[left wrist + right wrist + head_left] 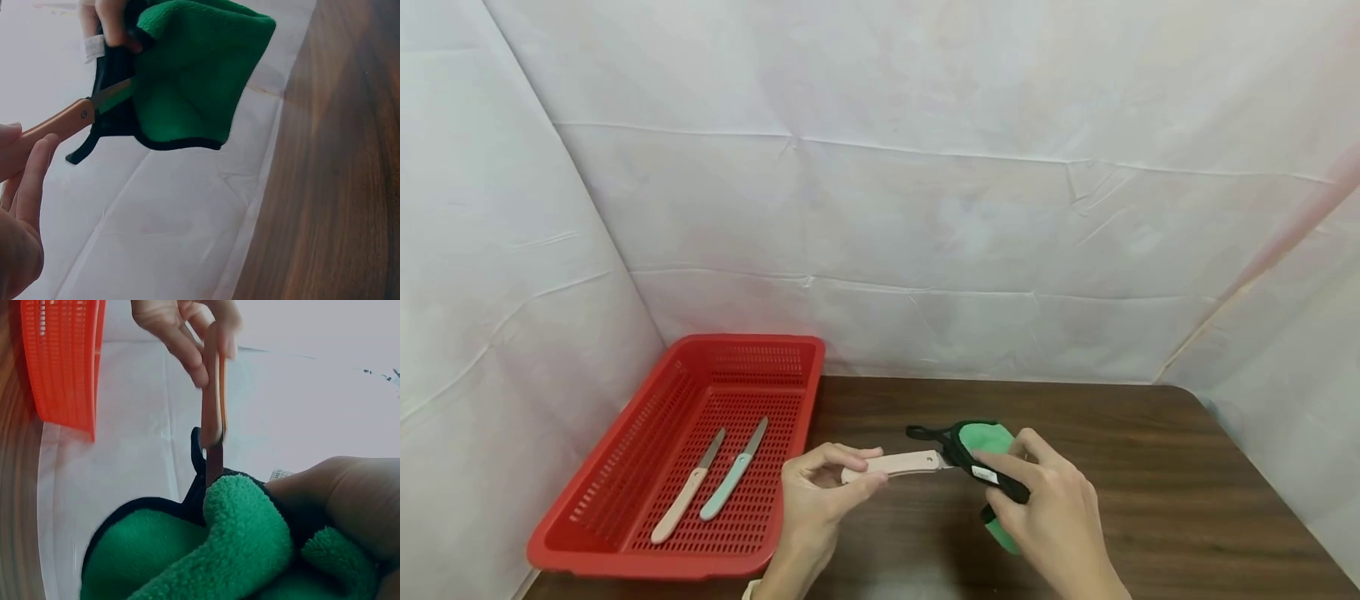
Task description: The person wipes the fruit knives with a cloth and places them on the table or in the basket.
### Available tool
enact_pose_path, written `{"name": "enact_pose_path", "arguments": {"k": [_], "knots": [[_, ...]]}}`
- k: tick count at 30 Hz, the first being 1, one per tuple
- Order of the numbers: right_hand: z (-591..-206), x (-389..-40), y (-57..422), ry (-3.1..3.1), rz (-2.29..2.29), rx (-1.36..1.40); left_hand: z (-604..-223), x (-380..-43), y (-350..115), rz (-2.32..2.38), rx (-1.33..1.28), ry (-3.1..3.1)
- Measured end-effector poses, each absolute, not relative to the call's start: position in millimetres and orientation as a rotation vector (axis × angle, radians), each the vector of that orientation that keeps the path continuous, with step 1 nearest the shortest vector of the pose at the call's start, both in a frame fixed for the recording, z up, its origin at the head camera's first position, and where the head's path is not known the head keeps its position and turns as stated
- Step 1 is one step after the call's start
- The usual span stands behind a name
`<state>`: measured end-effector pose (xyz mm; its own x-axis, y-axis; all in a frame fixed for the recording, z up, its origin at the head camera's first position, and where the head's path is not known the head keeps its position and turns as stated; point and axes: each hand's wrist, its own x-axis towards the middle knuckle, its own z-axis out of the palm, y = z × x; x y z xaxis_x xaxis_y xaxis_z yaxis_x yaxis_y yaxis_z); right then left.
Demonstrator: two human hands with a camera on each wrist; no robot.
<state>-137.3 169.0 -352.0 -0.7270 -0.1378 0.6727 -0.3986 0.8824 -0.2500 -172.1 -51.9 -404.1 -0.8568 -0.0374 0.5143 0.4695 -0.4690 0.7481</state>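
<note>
My left hand (820,492) pinches the pinkish-beige handle of a knife (902,463) between thumb and fingers. A green cloth (988,437) with black edging and a hanging loop is gripped in my right hand (1052,500). The cloth is folded against the knife's blade (112,95), so much of the blade is hidden. In the right wrist view, fluffy green fabric (244,525) lies against the blade below the handle. Both hands hold these things above the table, to the right of the basket.
A red plastic basket (812,417) with perforated sides stands at the left. Inside lie a knife with a pinkish-beige handle (679,506) and one with a light blue handle (727,487). White sheeting (925,208) hangs behind the brown wooden table (1150,467).
</note>
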Motion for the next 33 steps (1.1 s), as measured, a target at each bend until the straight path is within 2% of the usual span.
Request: {"name": "enact_pose_path", "arguments": {"k": [10,33], "knots": [[-348.3,-142.6,187.9,-2.372,0.521,0.293,-400.2,-178.8,-67.1,-2.428,-0.681,-1.382],[-348.1,-140.3,188.6,-2.341,0.595,0.288,-400.8,-180.8,-72.5,-2.435,-0.521,-1.451]]}}
